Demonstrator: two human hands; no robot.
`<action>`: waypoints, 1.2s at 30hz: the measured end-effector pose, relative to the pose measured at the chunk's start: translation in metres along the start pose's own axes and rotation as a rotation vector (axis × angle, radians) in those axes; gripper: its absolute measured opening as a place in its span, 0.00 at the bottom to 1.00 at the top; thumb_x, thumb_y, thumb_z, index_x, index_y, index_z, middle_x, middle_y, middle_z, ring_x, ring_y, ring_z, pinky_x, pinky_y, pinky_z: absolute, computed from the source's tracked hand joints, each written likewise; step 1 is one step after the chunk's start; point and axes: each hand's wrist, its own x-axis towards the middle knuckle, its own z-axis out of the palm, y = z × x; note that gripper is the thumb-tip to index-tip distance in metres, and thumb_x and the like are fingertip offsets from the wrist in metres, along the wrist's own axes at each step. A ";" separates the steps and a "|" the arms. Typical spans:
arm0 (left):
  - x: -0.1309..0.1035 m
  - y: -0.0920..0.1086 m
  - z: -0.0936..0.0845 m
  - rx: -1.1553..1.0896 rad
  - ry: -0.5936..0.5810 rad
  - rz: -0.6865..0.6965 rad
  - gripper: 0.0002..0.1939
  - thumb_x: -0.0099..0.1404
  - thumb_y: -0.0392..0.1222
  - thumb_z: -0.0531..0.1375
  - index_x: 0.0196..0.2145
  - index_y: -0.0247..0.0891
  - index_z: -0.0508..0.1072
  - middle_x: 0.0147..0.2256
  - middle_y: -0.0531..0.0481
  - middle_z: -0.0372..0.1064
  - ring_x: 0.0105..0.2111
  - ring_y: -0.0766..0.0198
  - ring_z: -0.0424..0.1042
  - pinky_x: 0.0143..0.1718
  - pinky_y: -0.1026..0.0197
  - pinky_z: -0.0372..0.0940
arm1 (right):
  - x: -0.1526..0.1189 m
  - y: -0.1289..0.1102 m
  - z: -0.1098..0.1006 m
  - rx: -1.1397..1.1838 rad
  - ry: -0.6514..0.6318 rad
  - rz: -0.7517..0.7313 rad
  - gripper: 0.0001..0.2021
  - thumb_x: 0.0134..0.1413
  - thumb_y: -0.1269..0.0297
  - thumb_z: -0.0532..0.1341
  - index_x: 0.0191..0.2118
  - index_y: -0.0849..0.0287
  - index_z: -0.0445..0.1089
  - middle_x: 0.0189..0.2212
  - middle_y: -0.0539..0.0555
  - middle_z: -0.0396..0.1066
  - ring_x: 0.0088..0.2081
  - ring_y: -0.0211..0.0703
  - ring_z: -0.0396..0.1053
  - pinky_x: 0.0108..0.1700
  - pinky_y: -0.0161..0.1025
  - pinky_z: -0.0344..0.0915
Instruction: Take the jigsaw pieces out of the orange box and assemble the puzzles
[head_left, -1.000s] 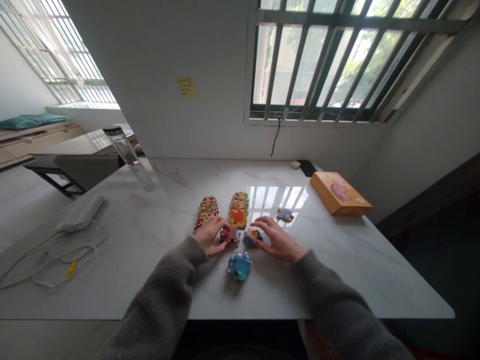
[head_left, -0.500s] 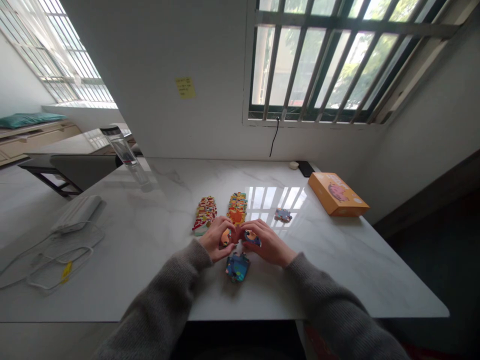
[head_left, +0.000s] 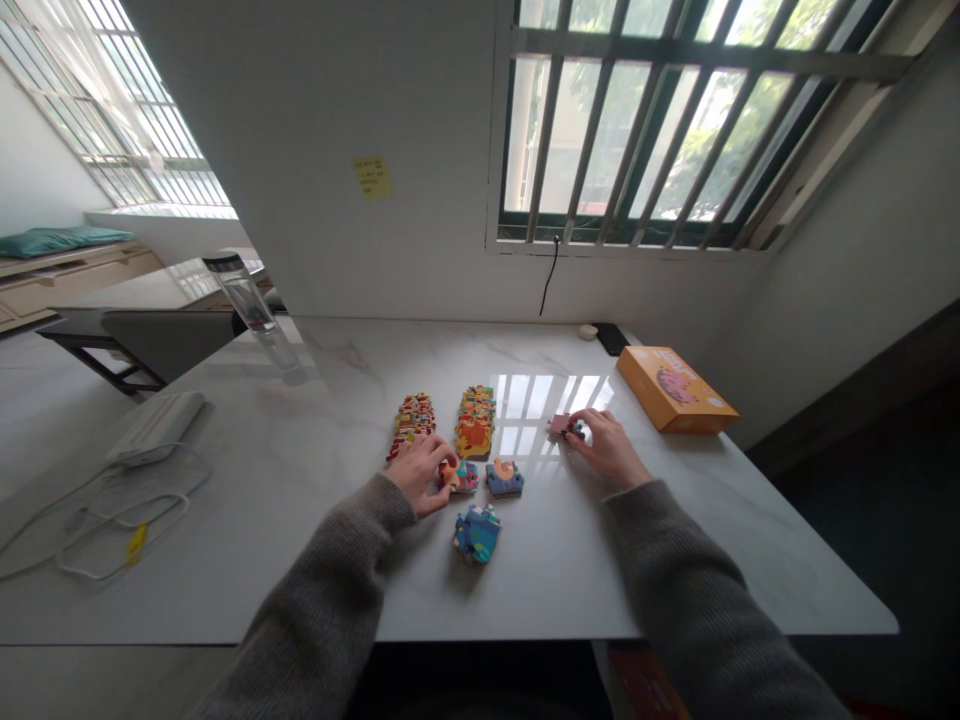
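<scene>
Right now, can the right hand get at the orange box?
Probably yes: nothing visible stands between the right hand and the orange box, though the hand's fingers are at puzzle pieces.

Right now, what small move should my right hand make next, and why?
I'd probably ease the right hand open and leave the pinkish puzzle piece there: the hand is right at that piece, which appears to sit low over the table, while the left hand is by another small stack.
</scene>
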 end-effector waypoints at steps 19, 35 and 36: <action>0.000 0.000 -0.008 -0.078 0.020 0.066 0.13 0.55 0.37 0.60 0.40 0.39 0.67 0.42 0.45 0.65 0.44 0.53 0.65 0.47 0.52 0.61 | -0.017 -0.097 0.012 0.365 -0.266 -0.382 0.20 0.58 0.61 0.64 0.56 0.52 0.66 0.53 0.58 0.66 0.55 0.52 0.63 0.58 0.52 0.64; 0.009 0.015 -0.002 -0.210 0.222 0.138 0.17 0.53 0.34 0.62 0.40 0.41 0.64 0.44 0.45 0.66 0.45 0.54 0.66 0.50 0.51 0.64 | -0.019 -0.121 0.016 0.488 -0.086 -0.434 0.32 0.55 0.61 0.68 0.63 0.48 0.58 0.55 0.59 0.66 0.56 0.54 0.62 0.57 0.56 0.65; 0.010 0.016 -0.003 -0.219 0.235 0.136 0.17 0.53 0.33 0.62 0.40 0.41 0.64 0.44 0.45 0.66 0.45 0.54 0.66 0.50 0.51 0.64 | -0.019 -0.123 0.016 0.498 -0.073 -0.448 0.30 0.55 0.61 0.68 0.62 0.48 0.60 0.55 0.58 0.67 0.56 0.54 0.63 0.57 0.56 0.66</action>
